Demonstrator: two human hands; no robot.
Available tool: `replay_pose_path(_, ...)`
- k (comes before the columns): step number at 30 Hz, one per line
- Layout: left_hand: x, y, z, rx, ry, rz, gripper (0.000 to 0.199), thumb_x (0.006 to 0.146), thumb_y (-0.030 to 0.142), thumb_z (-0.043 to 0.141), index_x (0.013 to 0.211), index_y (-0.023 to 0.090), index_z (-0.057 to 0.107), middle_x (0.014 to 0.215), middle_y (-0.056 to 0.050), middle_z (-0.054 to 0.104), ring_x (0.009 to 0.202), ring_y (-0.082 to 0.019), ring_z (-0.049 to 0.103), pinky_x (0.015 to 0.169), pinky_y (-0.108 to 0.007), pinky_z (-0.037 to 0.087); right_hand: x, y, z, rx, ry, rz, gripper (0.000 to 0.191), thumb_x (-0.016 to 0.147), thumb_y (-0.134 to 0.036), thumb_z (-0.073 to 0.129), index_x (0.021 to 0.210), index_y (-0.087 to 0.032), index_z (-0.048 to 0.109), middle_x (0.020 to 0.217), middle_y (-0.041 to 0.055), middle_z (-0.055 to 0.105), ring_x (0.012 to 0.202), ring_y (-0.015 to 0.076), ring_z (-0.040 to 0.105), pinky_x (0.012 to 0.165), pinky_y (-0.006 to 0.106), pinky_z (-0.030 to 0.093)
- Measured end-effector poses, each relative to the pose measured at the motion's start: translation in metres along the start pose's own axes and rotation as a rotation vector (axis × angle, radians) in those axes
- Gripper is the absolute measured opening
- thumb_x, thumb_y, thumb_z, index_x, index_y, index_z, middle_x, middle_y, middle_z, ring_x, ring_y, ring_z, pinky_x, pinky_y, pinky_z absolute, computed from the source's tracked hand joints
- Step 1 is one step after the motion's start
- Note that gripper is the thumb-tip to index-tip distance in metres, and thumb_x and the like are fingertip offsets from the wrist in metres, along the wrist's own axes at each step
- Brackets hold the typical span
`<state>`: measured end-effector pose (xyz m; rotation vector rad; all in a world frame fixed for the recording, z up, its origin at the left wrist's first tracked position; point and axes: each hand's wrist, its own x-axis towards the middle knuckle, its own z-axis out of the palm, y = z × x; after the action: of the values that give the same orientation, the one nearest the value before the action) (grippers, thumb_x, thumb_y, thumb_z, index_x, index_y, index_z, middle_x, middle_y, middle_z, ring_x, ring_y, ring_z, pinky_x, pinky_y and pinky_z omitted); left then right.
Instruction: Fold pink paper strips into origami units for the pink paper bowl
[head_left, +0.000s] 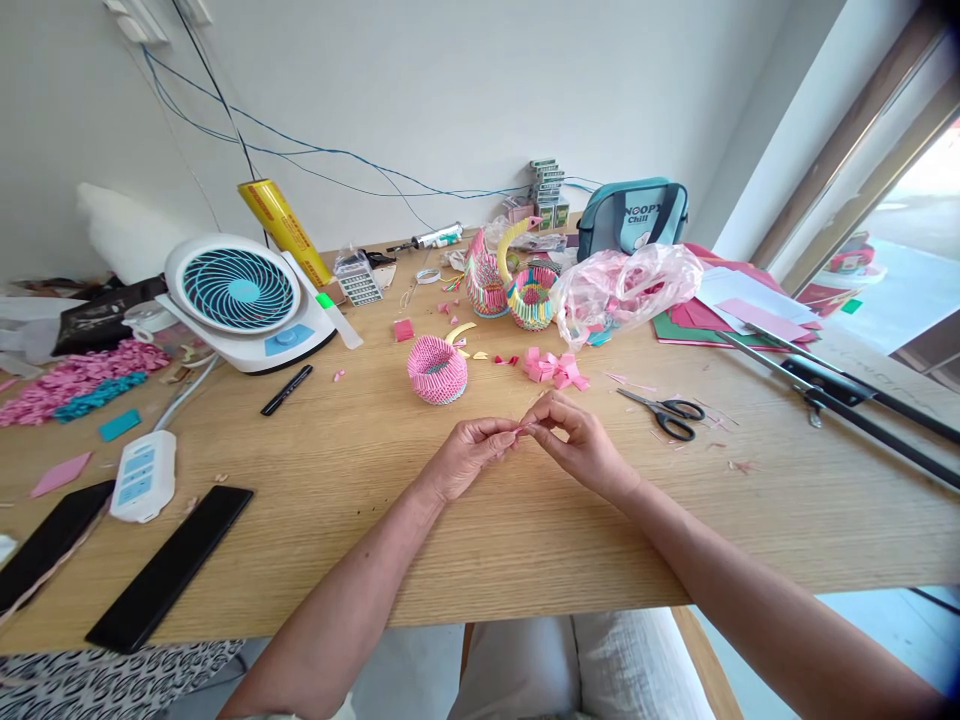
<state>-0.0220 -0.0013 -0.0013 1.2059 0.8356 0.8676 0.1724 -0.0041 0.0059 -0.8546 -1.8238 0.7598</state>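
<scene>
My left hand (474, 452) and my right hand (571, 438) meet above the near middle of the table, fingers pinched together. Between their fingertips is a small pink paper piece (519, 429), mostly covered by the fingers. Just beyond my left hand stands a pink folded-paper basket (435, 372) with a pale yellow curved strip (460, 332) behind its rim. A loose heap of pink paper strips (553, 368) lies beyond my right hand. To the right rest black-handled scissors (671, 412), lying partly spread among thin paper scraps.
Two more folded-paper pieces, a pink swan (487, 280) and a multicoloured one (532, 298), stand farther back beside a plastic bag (626, 290). A white fan (244, 300), marker (286, 390), power strip (144, 475) and black slab (172, 565) are leftward. A paper cutter (832, 385) lies right.
</scene>
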Motion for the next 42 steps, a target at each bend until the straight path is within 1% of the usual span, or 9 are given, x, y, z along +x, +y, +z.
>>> replay_pose_path(7,0.0,-0.001,-0.001,0.0,-0.017,0.004,0.029,0.078,0.038,0.072,0.097,0.018,0.075,0.078,-0.002,0.06,0.067,-0.009,0.045,0.061,-0.023,0.032,-0.001,0.001,-0.002,-0.017,-0.021,-0.039,0.02,0.092,-0.035,0.053,0.088,-0.022,0.067,0.083,0.0062,0.06,0.079,0.0181,0.057,0.068,0.031,0.046)
replay_pose_path(12,0.0,0.0,-0.002,0.038,-0.031,-0.001,0.031,0.077,0.04,0.071,0.097,0.016,0.075,0.077,-0.002,0.06,0.064,-0.008,0.043,0.061,-0.024,0.032,0.0,0.001,-0.002,-0.019,-0.034,-0.043,0.02,0.092,-0.035,0.053,0.088,-0.022,0.068,0.084,0.0061,0.059,0.078,0.0177,0.056,0.068,0.03,0.047)
replay_pose_path(19,0.001,-0.003,-0.005,0.04,-0.049,-0.027,0.031,0.078,0.04,0.071,0.097,0.016,0.074,0.076,-0.002,0.06,0.063,-0.008,0.042,0.059,-0.023,0.03,-0.002,0.008,0.002,-0.004,-0.041,-0.057,0.019,0.092,-0.035,0.054,0.09,-0.023,0.069,0.084,0.0065,0.06,0.08,0.0187,0.057,0.07,0.032,0.049)
replay_pose_path(24,0.002,-0.005,-0.003,-0.04,-0.055,-0.059,0.029,0.075,0.037,0.075,0.095,0.016,0.074,0.077,-0.002,0.06,0.065,-0.007,0.045,0.059,-0.022,0.03,-0.002,0.009,0.003,0.009,-0.027,-0.087,0.018,0.091,-0.035,0.057,0.093,-0.024,0.071,0.084,0.0063,0.059,0.082,0.0196,0.059,0.075,0.034,0.049)
replay_pose_path(26,0.002,-0.004,-0.001,-0.1,-0.046,-0.081,0.03,0.074,0.037,0.076,0.094,0.015,0.074,0.076,-0.002,0.06,0.065,-0.007,0.045,0.058,-0.021,0.03,-0.001,0.008,0.002,0.011,-0.013,-0.065,0.017,0.091,-0.034,0.057,0.094,-0.024,0.071,0.086,0.0063,0.061,0.082,0.0196,0.059,0.075,0.034,0.049)
replay_pose_path(29,0.002,-0.003,0.001,-0.185,-0.048,-0.109,0.029,0.073,0.036,0.077,0.091,0.013,0.074,0.076,-0.003,0.058,0.061,-0.005,0.042,0.055,-0.02,0.029,0.0,0.005,0.001,0.017,0.015,0.003,0.015,0.09,-0.033,0.057,0.089,-0.023,0.068,0.083,0.0048,0.064,0.077,0.0183,0.059,0.071,0.032,0.048)
replay_pose_path(33,0.002,-0.002,0.002,-0.252,-0.065,-0.137,0.03,0.071,0.036,0.079,0.088,0.012,0.073,0.075,-0.003,0.057,0.058,-0.003,0.04,0.052,-0.019,0.028,0.001,0.008,0.002,0.023,0.031,0.013,0.016,0.089,-0.033,0.059,0.08,-0.022,0.068,0.079,0.0038,0.063,0.076,0.0175,0.058,0.068,0.03,0.046)
replay_pose_path(37,0.002,-0.004,0.003,-0.244,-0.074,-0.148,0.031,0.071,0.036,0.079,0.088,0.011,0.073,0.075,-0.003,0.058,0.058,-0.004,0.041,0.052,-0.019,0.027,0.0,0.013,0.004,0.019,-0.007,-0.014,0.015,0.088,-0.032,0.061,0.082,-0.022,0.07,0.079,0.0044,0.061,0.078,0.0178,0.058,0.068,0.03,0.047)
replay_pose_path(42,0.002,-0.006,0.004,-0.199,-0.047,-0.16,0.033,0.07,0.035,0.08,0.092,0.012,0.073,0.076,-0.004,0.059,0.064,-0.005,0.046,0.054,-0.019,0.028,-0.002,0.015,0.004,0.029,-0.055,-0.07,0.016,0.09,-0.031,0.059,0.084,-0.02,0.07,0.082,0.005,0.059,0.078,0.0163,0.057,0.068,0.028,0.048)
